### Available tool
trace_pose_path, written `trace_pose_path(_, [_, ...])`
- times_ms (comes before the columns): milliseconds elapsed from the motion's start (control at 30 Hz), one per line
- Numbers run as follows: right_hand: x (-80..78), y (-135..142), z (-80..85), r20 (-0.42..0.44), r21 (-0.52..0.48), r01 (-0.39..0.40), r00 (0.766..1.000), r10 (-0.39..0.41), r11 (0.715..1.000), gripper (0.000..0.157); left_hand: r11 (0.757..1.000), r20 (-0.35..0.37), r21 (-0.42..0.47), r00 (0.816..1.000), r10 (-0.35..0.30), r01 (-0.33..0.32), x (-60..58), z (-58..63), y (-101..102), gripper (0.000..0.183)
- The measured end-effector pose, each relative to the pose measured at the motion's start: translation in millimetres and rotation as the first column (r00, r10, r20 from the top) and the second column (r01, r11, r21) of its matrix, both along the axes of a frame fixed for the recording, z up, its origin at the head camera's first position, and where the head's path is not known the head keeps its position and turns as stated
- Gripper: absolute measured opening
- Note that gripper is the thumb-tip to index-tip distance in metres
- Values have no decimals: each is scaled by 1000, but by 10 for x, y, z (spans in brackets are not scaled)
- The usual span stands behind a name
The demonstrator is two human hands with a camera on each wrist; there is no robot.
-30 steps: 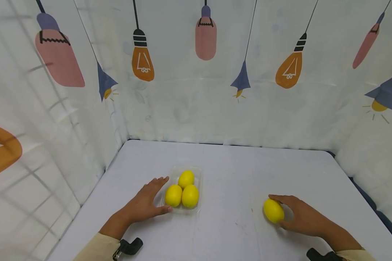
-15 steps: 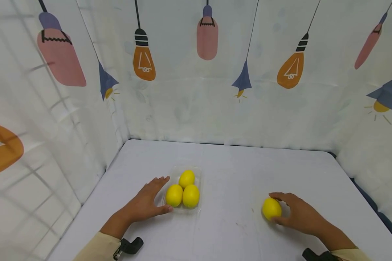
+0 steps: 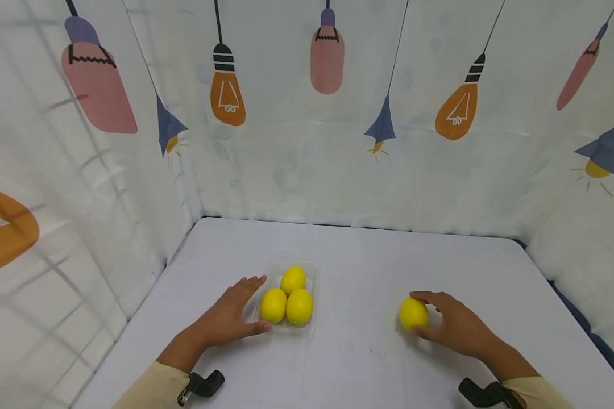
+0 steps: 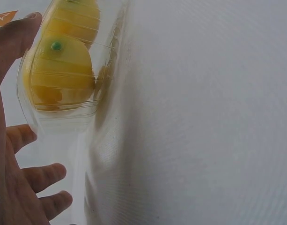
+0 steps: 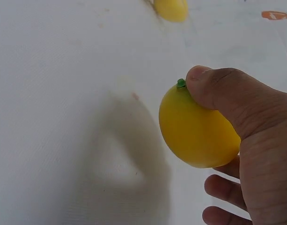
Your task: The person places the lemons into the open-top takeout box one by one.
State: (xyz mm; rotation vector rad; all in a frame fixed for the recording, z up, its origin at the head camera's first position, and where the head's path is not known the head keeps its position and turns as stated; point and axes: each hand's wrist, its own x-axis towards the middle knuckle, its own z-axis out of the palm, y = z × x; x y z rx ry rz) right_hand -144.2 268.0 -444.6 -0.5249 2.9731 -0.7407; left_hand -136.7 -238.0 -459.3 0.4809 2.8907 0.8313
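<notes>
A clear plastic tray (image 3: 312, 295) on the table holds three yellow lemons (image 3: 293, 279), with small green stem ends showing on two of them (image 4: 61, 70) in the left wrist view. My left hand (image 3: 230, 318) is at the tray's left side, fingers spread and fairly straight, its thumb and index fingertips right at the rim. Farther right, my right hand (image 3: 457, 326) pinches another lemon (image 5: 197, 126) between thumb and fingers. This lemon has a green stem end by the thumb tip, and its shadow lies apart from it on the table.
White cloth covers the table (image 3: 358, 272), and a stretch of it lies between the tray and the right hand. A white curtain (image 3: 297, 165) printed with hanging lamps surrounds the back and sides. Black wrist mounts (image 3: 486, 392) sit on both sleeves.
The right hand has moved left and a little farther from the body, carrying the lemon with it. The left hand and the tray have stayed in place.
</notes>
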Motion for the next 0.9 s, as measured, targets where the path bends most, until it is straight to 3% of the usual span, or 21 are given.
trace_pose_path(900, [-240, -417, 174, -45, -65, -58, 997, 55, 996, 77, 1000, 18, -2, 1000, 10, -10, -10, -23, -7, 106])
